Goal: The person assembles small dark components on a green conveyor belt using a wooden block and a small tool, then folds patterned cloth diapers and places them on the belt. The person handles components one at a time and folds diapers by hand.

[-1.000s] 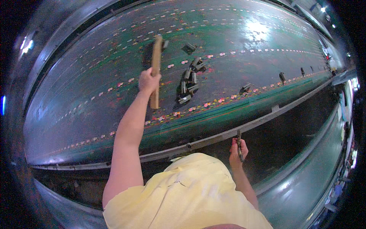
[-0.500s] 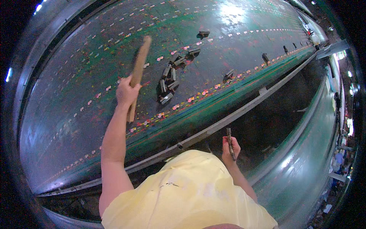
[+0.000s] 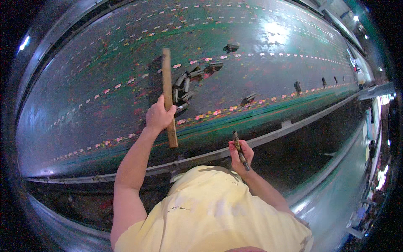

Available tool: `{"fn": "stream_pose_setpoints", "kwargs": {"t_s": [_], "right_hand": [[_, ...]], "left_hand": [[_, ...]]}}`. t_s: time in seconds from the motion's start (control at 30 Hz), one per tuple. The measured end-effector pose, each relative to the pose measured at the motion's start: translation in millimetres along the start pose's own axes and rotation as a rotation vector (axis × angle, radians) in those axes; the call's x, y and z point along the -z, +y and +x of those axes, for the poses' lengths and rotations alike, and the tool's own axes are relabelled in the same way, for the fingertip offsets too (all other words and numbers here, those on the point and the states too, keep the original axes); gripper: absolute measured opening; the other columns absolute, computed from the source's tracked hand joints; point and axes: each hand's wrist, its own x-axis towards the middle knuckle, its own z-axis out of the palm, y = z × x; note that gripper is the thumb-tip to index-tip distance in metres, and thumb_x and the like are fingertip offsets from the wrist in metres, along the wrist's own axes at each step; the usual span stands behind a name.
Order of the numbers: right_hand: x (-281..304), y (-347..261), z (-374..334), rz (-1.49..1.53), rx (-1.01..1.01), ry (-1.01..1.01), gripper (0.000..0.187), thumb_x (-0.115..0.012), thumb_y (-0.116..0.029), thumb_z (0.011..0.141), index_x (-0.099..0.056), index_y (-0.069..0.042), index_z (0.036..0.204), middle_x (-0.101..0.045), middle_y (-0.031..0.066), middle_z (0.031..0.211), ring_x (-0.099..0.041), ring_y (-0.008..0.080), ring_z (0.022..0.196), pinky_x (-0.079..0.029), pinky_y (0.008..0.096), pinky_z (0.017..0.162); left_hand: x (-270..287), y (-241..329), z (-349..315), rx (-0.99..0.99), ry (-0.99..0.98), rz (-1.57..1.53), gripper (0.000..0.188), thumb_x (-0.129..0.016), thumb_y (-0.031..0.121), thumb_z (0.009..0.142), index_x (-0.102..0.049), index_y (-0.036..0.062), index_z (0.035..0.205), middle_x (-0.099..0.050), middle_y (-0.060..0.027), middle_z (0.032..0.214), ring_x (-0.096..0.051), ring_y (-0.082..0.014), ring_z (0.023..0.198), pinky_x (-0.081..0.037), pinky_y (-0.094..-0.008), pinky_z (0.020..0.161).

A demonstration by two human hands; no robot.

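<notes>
My left hand point(image 3: 158, 116) is closed round a long flat wooden slat point(image 3: 167, 75), gripping it below its middle. The slat stands nearly in line with my view, over the long green and grey table point(image 3: 105, 126). Right beside its right edge lies a curved cluster of dark narrow blocks point(image 3: 184, 84); the slat seems to touch or nearly touch some of them. Closer to my body, my right hand point(image 3: 245, 157) holds a short dark stained rod point(image 3: 236, 138) between thumb and fingers, above the table's near side.
Rows of small pink and white printed marks point(image 3: 217, 112) run along the table. Single dark blocks lie farther right, one near the middle point(image 3: 230, 48) and one by the near row point(image 3: 248, 99). A metal rail point(image 3: 268, 137) borders a dark gap; another green table point(image 3: 327, 197) stands beyond.
The slat has moved right and turned more upright, coming up beside the block cluster. My right hand with the rod has shifted left and slightly forward. The whole view has also turned.
</notes>
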Motion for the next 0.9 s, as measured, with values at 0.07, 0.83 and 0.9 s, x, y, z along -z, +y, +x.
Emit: {"fn": "stream_pose_setpoints", "kwargs": {"t_s": [0.07,0.83,0.9], "right_hand": [[32,15,16,-0.014,0.034,-0.050,0.012,-0.068,-0.004,0.102,-0.074,0.000,0.112,-0.079,0.0075,0.098,-0.074,0.0123,0.089,-0.061,0.0315,0.080],[280,13,240,-1.058,0.512,-0.015,0.074,-0.076,0.001,0.088,-0.056,-0.012,0.157,-0.066,0.0174,0.138,-0.060,0.0416,0.133,-0.046,0.0585,0.112],[275,5,250,-0.994,0.561,-0.051,0.068,-0.076,0.002,0.087,-0.061,-0.013,0.152,-0.066,0.0163,0.138,-0.061,0.0401,0.133,-0.043,0.0598,0.115]], "left_hand": [[-23,38,16,-0.014,0.021,-0.028,0.085,-0.077,0.047,0.095,-0.055,-0.0047,0.159,-0.077,-0.0328,0.126,-0.075,-0.0492,0.117,-0.060,-0.0581,0.101],[-146,279,103,0.004,-0.196,-1.037,0.055,-0.081,0.008,0.077,-0.078,0.0046,0.132,-0.079,-0.0042,0.101,-0.075,-0.0175,0.087,-0.061,-0.0343,0.082],[-98,291,59,-0.050,-0.139,-1.044,0.063,-0.079,0.005,0.078,-0.072,0.0034,0.141,-0.079,-0.0071,0.111,-0.076,-0.0193,0.092,-0.062,-0.0355,0.085]]}}
